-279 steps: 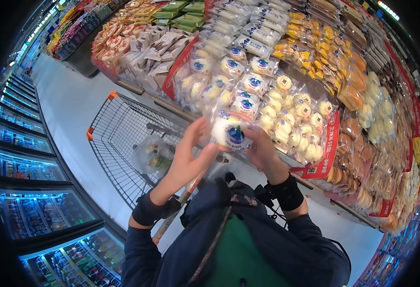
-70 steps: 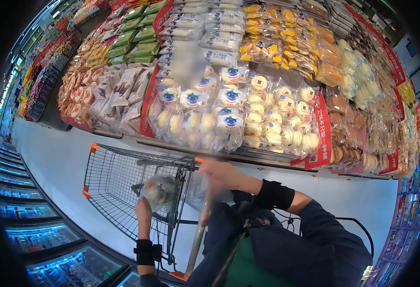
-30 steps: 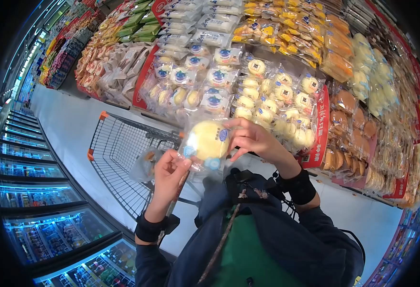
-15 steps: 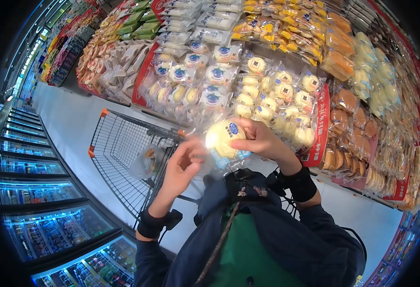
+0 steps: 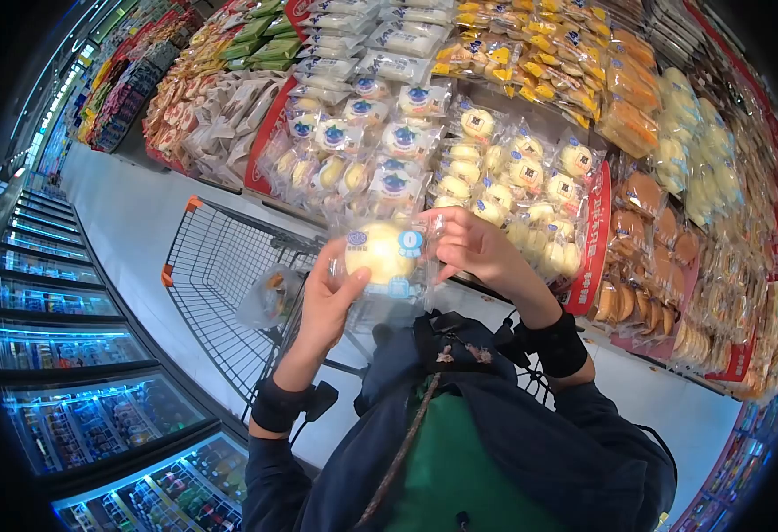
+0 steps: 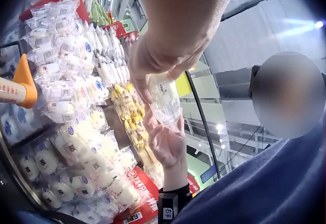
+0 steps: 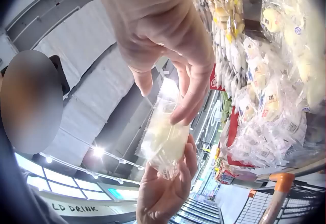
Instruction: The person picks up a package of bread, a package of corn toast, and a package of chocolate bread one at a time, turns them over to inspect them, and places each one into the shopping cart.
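Note:
A round pale-yellow bun in a clear wrapper with blue print (image 5: 380,255) is held up in front of the body, between both hands. My left hand (image 5: 325,297) grips its left side, the thumb lying across the front and the fingers behind. At the wrapper's right edge is my right hand (image 5: 477,248). Seen from the right wrist, the fingers of the right hand (image 7: 170,35) touch the packet (image 7: 165,137), while the thumb stands apart from it. Just beyond lie more wrapped pale buns (image 5: 495,191) and packets with blueberry print (image 5: 398,182).
A wire shopping cart (image 5: 216,284) with orange corners stands at the left, holding a clear plastic bag (image 5: 269,297). The sloping bakery display spans the front, with a red sign (image 5: 594,239) on its edge. Glass-topped freezers (image 5: 101,417) line the far left.
Earlier the right hand pinched the bun packet with the left fingers loose beside it. Now the packet is turned, slightly further left, and gripped by the left hand; the right hand has loosened.

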Available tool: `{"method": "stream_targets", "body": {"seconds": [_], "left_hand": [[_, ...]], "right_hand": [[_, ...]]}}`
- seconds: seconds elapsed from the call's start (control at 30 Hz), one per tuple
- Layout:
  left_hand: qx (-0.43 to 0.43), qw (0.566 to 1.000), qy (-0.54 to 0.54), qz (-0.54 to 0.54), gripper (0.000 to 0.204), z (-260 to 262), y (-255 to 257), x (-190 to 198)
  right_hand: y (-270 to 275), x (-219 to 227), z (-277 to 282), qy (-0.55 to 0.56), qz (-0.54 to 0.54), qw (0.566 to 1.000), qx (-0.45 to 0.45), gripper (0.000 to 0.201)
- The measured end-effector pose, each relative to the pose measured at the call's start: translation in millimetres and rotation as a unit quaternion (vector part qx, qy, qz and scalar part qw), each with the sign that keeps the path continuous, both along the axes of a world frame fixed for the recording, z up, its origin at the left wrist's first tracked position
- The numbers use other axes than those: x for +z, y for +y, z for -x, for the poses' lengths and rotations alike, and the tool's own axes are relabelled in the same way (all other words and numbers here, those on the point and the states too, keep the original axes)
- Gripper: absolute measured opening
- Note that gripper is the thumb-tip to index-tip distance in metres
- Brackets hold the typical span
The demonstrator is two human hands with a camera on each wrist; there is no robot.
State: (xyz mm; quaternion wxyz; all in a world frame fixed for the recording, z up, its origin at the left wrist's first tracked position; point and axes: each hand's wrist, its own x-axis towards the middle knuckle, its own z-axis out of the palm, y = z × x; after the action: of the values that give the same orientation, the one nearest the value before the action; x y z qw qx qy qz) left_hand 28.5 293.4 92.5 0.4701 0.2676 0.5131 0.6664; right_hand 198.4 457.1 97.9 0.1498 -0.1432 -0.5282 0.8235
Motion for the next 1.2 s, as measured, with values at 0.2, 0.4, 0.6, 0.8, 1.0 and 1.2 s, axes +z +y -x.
{"method": "stream_targets", "body": {"seconds": [0.2, 0.4, 0.6, 0.8, 1.0, 1.2], "left_hand": [[0.027, 0.999, 0.028, -0.006, 0.042, -5.1, 2.9, -1.1], [0.017, 0.998, 0.056, -0.006, 0.045, -4.6, 2.4, -4.7], [0.037, 0.998, 0.039, 0.028, 0.046, -14.4, 0.3, -9.5], [0.018, 0.997, 0.058, 0.039, 0.046, -20.5, -6.0, -21.7], [-0.047, 0.997, 0.051, 0.042, 0.048, -17.4, -7.7, -25.6], [-0.069, 0.994, 0.067, 0.043, 0.047, -13.3, -27.9, -27.9]], "right_hand": [[-2.4, -11.0, 1.8, -0.003, -0.002, 0.998, 0.056, 0.047], [-2.4, -5.7, 2.3, -0.008, -0.014, 0.994, 0.11, 0.041], [3.4, -17.6, 0.6, -0.033, -0.01, 0.992, 0.122, 0.036], [3.1, -38.0, -5.0, -0.04, -0.033, 0.992, 0.118, 0.042], [0.4, -32.1, -19.3, -0.069, -0.064, 0.991, 0.09, 0.022], [-29.6, -18.5, -22.6, -0.093, -0.074, 0.989, 0.092, 0.03]]}}
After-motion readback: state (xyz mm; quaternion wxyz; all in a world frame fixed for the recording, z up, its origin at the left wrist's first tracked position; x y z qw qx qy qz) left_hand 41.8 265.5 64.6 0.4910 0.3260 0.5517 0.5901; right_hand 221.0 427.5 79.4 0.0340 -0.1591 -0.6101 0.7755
